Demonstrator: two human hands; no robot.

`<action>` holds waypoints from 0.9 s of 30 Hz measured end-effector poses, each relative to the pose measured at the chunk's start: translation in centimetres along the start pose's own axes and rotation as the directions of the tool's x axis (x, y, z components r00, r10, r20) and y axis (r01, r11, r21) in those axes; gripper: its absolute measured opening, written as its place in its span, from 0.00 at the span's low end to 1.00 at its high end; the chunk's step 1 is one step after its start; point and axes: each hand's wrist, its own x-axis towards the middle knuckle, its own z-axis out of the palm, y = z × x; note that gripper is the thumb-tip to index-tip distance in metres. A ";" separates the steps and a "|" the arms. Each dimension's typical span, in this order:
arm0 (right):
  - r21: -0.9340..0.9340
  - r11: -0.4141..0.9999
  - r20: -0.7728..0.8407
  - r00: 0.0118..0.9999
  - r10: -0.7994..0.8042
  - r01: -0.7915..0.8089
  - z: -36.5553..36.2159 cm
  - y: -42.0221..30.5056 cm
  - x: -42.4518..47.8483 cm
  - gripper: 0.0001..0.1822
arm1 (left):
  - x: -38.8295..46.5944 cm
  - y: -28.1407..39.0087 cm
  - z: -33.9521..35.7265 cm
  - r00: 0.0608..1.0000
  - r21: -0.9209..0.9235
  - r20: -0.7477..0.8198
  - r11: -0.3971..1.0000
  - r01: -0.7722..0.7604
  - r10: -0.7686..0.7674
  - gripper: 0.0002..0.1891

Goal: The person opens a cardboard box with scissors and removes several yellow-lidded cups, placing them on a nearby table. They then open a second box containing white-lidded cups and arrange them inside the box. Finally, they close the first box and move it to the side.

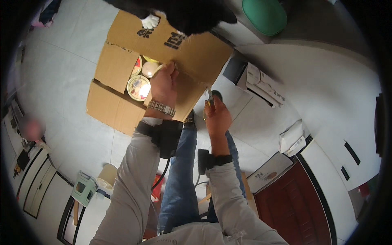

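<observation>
Before me an open cardboard box [116,65] stands on the floor, with dark printing on its far flap. Through the gap between its flaps show several round lidded tubs [138,88]. My left hand [165,84], with a metal watch at the wrist, pinches the edge of the right-hand cardboard flap [186,82] above the tubs. In my right hand [218,114] is a small bladed tool [210,95] with some yellow at its handle. Its metal tip is at the flap's near right corner; whether it touches the cardboard I cannot tell.
A black-and-white cat [196,15] leans over the box's far side, one paw [150,22] on the flap. A printed carton [260,84] lies at the right by a white cabinet [306,76]. A green stool [84,188] stands behind left; a person [32,127] is far left.
</observation>
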 end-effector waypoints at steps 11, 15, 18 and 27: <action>-0.181 0.983 0.216 0.975 0.052 -0.012 -2.1 5.1 -0.9 0.20 | 0.8 -0.1 0.4 0.989 0.238 0.001 0.961 0.142 -0.146 0.06; 0.010 0.998 0.033 0.997 0.069 -0.069 -4.9 4.5 -0.5 0.18 | 1.1 -1.0 0.0 0.996 0.198 0.074 0.979 0.042 -0.058 0.07; 0.094 0.981 -0.185 0.971 -0.148 0.167 -5.8 3.0 2.2 0.17 | 0.9 -2.1 -0.2 0.974 -0.066 0.180 0.986 0.152 -0.138 0.08; -0.094 0.909 -0.136 0.899 -0.415 0.405 -2.6 -4.1 18.2 0.20 | 1.3 -3.0 -0.6 0.992 0.067 0.107 0.996 0.054 -0.061 0.07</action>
